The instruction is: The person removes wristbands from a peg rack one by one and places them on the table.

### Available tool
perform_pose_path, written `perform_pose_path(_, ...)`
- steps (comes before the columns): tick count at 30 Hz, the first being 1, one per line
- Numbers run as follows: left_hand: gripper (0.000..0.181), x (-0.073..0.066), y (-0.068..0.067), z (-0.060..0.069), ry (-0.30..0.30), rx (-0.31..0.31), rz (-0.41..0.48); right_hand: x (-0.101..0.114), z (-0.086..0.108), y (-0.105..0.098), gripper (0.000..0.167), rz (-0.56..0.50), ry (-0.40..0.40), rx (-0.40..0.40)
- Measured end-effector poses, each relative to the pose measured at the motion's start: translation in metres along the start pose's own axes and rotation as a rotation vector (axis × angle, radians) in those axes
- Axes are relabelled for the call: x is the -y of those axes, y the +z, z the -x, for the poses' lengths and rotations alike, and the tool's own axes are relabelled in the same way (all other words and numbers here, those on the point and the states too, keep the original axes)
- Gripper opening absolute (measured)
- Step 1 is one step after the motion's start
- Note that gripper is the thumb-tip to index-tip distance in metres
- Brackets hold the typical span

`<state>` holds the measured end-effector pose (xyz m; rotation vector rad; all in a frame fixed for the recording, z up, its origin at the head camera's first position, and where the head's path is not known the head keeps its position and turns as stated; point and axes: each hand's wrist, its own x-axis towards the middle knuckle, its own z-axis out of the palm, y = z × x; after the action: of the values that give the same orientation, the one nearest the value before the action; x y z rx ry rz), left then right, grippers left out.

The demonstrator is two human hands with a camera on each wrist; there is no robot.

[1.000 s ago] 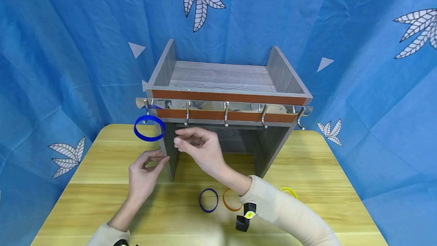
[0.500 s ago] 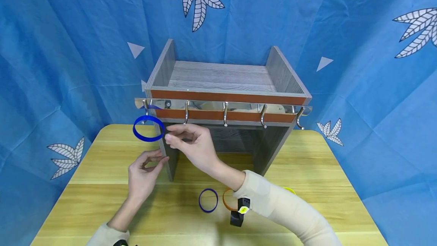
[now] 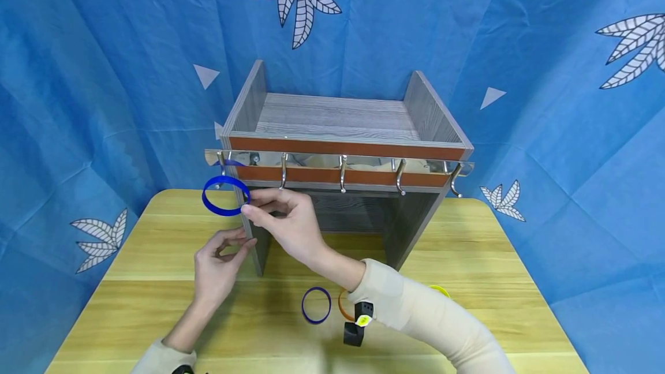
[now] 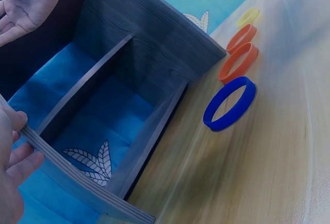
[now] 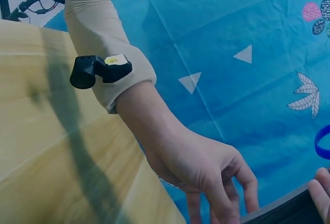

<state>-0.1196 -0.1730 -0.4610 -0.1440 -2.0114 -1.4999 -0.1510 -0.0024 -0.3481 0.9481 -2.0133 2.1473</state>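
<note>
A blue wristband [image 3: 225, 212] hangs from the leftmost hook [image 3: 223, 163] of a metal hook rail [image 3: 317, 159]. My left hand [image 3: 215, 264] pinches the front edge of the shelf unit's left side panel [image 3: 254, 247], below that band. My right hand [image 3: 293, 227] is at the band's right side, its thumb overlapping the rim in the head view and its fingers loosely bent. In the right wrist view, at the frame's edge, a small gap shows between the fingertips and the blue wristband [image 5: 320, 144].
On the table [image 3: 156, 299] lie a dark blue wristband [image 3: 316, 321], orange wristbands [image 4: 240, 67], and a yellow wristband [image 4: 249, 16]. The grey shelf unit [image 3: 337, 114] stands before a blue patterned cloth [image 3: 395, 27]. More hooks [image 3: 343, 175] line the rail.
My right hand has moved left, from under the rail to the hanging band's right side. The left hand and the band have stayed in place.
</note>
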Motion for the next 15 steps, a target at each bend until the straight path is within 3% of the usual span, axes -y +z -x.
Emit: perform_pose_path(15, 0.022, 0.0, -0.001, 0.0, -0.003, 0.003, -0.002, 0.012, 0.007, -0.004, 0.021, -0.099, -0.002, 0.009)
